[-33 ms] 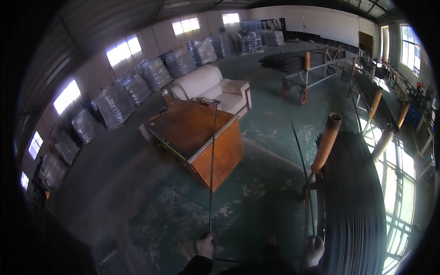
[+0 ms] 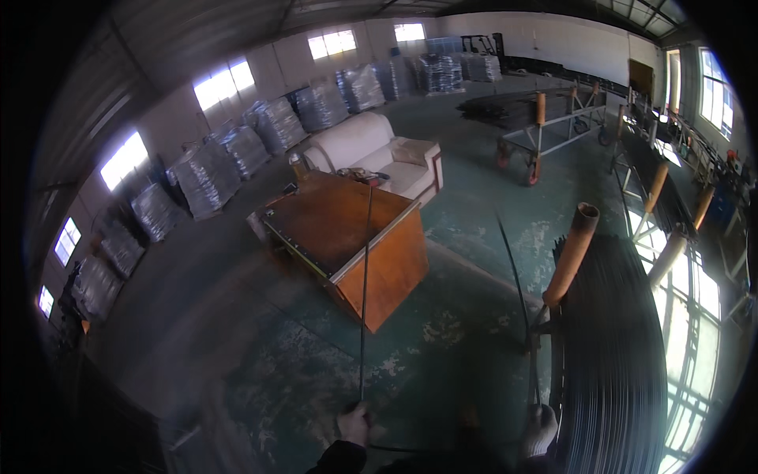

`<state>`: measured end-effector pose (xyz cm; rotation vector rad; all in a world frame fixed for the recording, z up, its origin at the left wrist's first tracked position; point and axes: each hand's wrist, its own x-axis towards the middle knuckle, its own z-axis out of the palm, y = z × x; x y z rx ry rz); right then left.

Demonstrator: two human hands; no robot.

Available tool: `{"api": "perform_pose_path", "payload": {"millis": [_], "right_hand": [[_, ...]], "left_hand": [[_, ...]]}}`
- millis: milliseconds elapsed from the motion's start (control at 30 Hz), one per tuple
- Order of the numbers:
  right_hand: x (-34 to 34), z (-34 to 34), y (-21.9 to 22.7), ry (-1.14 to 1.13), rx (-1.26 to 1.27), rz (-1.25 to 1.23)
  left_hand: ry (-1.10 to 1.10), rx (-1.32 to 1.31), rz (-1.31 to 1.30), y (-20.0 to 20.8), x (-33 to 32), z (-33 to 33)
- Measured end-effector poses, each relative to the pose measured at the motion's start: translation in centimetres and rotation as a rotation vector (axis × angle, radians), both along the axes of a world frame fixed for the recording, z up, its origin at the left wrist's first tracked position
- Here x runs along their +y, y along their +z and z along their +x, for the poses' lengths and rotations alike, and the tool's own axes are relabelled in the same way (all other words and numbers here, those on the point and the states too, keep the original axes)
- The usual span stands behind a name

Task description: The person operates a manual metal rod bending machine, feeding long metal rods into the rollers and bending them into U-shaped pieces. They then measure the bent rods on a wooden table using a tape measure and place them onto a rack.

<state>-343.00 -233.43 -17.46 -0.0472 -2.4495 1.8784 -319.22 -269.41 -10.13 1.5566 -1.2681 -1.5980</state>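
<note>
My left hand (image 2: 354,423), fingers wrapped, grips the lower end of a thin dark rod (image 2: 364,316) that rises almost upright in front of the orange-brown desk. On the right, my right hand (image 2: 541,431), seemingly in a pale glove, is closed around a second thin dark rod (image 2: 517,280) leaning up to the left. A dark line runs low between both hands; whether it joins the two rods I cannot tell. Just right of my right hand lies a long bundle of dark thin rods (image 2: 604,355), beside a rusty upright tube (image 2: 572,257) of a rack.
The desk (image 2: 387,292) stands ahead, with a pale sofa (image 2: 407,170) behind it. Wrapped pallets (image 2: 204,180) line the left wall. A wheeled rack (image 2: 538,146) holds more dark stock at the far right. Worn green floor (image 2: 466,316) lies between desk and rods.
The surroundings sit slightly farther right and lower in view. The right rod's top has shifted a little left. Both hands keep their grip.
</note>
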Motion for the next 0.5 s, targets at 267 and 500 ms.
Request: {"api": "perform_pose_path", "payload": {"millis": [267,500], "right_hand": [[-22.6,-20.9,3.9,0.322,-0.029,0.108],[-40.6,-31.9,-1.1,0.470,-0.134,0.019]], "left_hand": [[0.231,0.105,0.075,-0.6,-10.4,-5.3],[0.326,0.167,0.171,-2.9,-19.6,-10.2]]}}
